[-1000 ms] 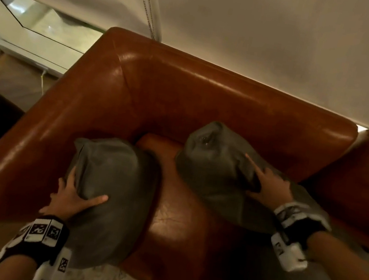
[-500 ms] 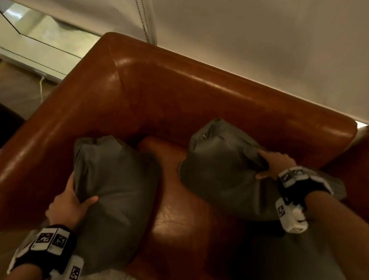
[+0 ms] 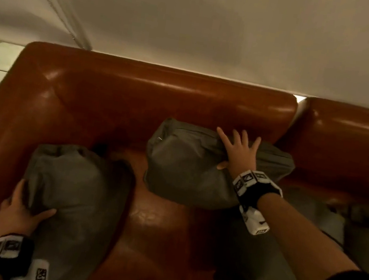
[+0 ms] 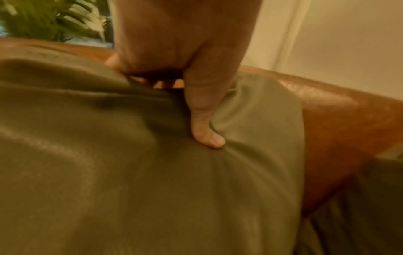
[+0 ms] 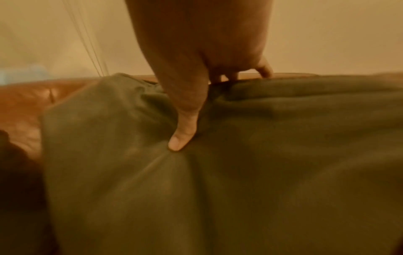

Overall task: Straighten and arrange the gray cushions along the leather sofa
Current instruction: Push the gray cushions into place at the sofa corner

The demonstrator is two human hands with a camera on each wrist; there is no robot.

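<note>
Two gray cushions stand on the brown leather sofa [image 3: 157,92]. The left cushion [image 3: 77,200] leans by the armrest; my left hand [image 3: 22,211] grips its lower left edge, thumb on the front and fingers behind. In the left wrist view the thumb [image 4: 207,134] dents the fabric of that cushion [image 4: 109,172]. The right cushion [image 3: 186,166] rests against the backrest. My right hand [image 3: 237,153] holds its top edge, fingers spread over the top, thumb in front. The right wrist view shows the thumb [image 5: 181,138] dug into the cushion [image 5: 283,172].
A third gray cushion [image 3: 256,260] lies on the seat under my right forearm, and more gray fabric [image 3: 367,244] sits further right. A second sofa section [image 3: 353,132] adjoins on the right. A beaded blind cord [image 3: 55,3] hangs behind the sofa; a plant [image 4: 48,19] stands past the armrest.
The right cushion has been pushed back and up against the backrest, and my right fingers have spread over its top. My left hand has slid lower along the left cushion's edge.
</note>
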